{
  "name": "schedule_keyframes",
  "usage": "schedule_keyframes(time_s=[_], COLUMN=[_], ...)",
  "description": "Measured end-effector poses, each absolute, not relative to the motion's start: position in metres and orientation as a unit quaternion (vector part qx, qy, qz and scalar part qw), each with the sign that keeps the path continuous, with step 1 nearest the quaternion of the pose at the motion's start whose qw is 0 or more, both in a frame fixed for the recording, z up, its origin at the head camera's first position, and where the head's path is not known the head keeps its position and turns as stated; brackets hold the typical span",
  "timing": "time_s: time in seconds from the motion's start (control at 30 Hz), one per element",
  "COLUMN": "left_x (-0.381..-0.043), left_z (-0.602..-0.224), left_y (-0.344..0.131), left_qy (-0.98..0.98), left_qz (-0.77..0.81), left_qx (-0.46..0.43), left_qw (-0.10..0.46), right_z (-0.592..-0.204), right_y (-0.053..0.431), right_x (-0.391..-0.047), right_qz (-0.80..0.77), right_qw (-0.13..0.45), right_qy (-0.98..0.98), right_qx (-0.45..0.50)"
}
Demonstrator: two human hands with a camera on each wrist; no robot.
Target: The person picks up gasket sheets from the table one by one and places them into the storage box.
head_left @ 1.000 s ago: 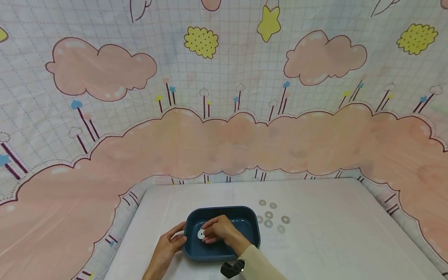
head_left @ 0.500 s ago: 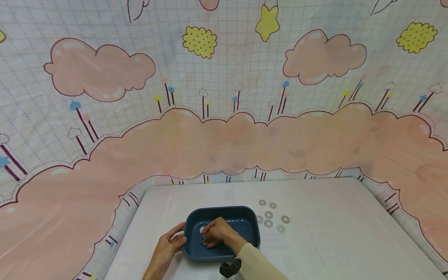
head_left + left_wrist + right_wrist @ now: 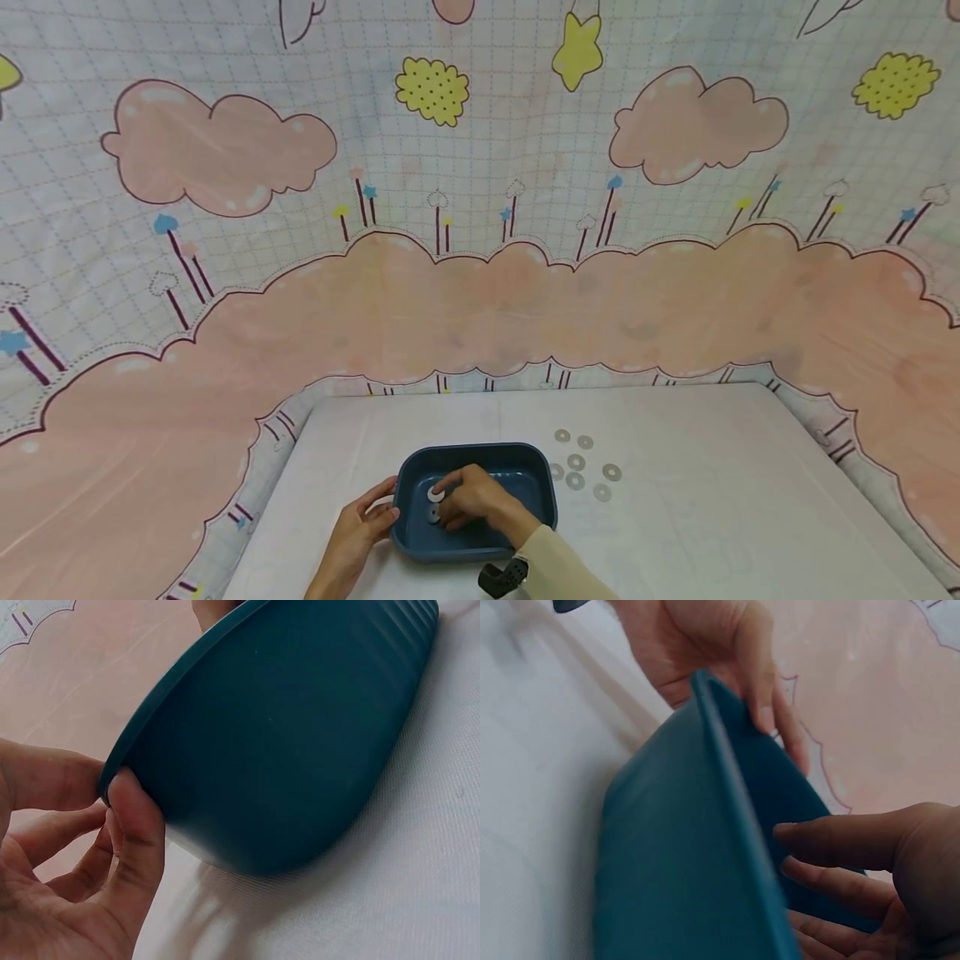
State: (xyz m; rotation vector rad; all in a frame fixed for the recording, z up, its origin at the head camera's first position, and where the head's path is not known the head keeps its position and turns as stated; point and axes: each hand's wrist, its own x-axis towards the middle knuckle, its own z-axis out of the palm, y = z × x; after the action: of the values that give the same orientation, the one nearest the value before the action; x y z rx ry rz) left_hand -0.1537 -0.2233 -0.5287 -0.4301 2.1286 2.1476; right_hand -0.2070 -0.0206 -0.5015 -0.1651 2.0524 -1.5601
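Holding the dark blue tray [image 3: 450,552] at its left end, your L hand [image 3: 358,527] has thumb and fingers clamped on the rim, as the L wrist view also shows. Your R hand [image 3: 476,500] is inside the tray, left of its middle; its fingers are apart and loosely bent, w/ nothing visible between them. The index fingertip is over a white disc [image 3: 432,499]; whether it touches, I cannot tell. Just beside this disc, nearer to you, a greyish disc [image 3: 433,514] is in the tray, partly hidden by your other fingers. The tray sits on the white tablecloth [image 3: 690,500]. On this cloth, to the right of the tray, lie 7 grey rings [image 3: 572,462]; the leftmost is just beside the tray. Your R sleeve [image 3: 566,567] is beige, w/ a black wrist strap [image 3: 501,578] near its cuff.
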Motion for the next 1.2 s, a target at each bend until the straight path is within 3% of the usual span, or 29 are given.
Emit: schedule_keyframes(time_s=[0.57, 1.2], left_x=[-0.153, -0.153], left_z=[-0.532, -0.531], left_y=[-0.224, -0.224], left_qy=[0.690, 0.695], left_qz=[0.710, 0.706], left_qx=[-0.132, -0.135], left_qw=[0.037, 0.039], right_z=[-0.491, -0.466], right_y=[-0.002, 0.050], right_x=[-0.204, -0.196], right_qz=[-0.629, -0.695], right_qw=[0.253, 0.200], right_qy=[0.727, 0.672], right_qx=[-0.108, -0.160])
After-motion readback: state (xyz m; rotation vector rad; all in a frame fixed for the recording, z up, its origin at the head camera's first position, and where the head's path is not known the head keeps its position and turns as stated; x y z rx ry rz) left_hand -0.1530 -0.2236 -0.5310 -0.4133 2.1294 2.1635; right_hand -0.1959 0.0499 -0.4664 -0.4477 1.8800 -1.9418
